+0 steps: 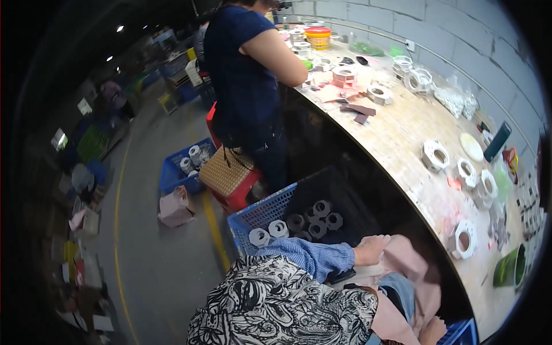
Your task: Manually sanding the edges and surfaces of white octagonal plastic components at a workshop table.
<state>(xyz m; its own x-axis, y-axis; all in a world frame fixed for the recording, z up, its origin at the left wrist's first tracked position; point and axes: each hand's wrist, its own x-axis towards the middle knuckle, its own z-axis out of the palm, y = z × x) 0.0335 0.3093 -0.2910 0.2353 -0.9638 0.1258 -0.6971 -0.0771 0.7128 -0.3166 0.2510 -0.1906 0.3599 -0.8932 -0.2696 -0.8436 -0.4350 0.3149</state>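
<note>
The long workbench (397, 144) runs from the far middle to the near right, with white octagonal rings scattered along it; the nearest ring (463, 239) stands on the right, close to the front edge. At the far end a co-worker (244, 75) in a dark blue top stands against the bench, and a blue crate (261, 211) on the floor, left of the bench, holds more rings.

Nearer, a pink cloth (411, 267) drapes in loose folds beside the bench edge, between the wearer's two hands. The step in hand looks like settling this cloth — a judgement from where the hands are. To do it well, take an edge on each side, draw the slack out evenly and lay the fabric flat, keeping the folds away from the bench edge and from the blue basket (460, 333) at the near right.

The left hand (370, 251), at the end of a blue checked sleeve, is at the cloth's far left edge; the fabric begins right beside its fingers and spreads right and nearward. Whether those fingers pinch it or merely rest there, I cannot tell. The right hand (432, 332) is at the cloth's near right end, just beside the basket — its fingers are too poorly seen to say whether they grip.
</note>
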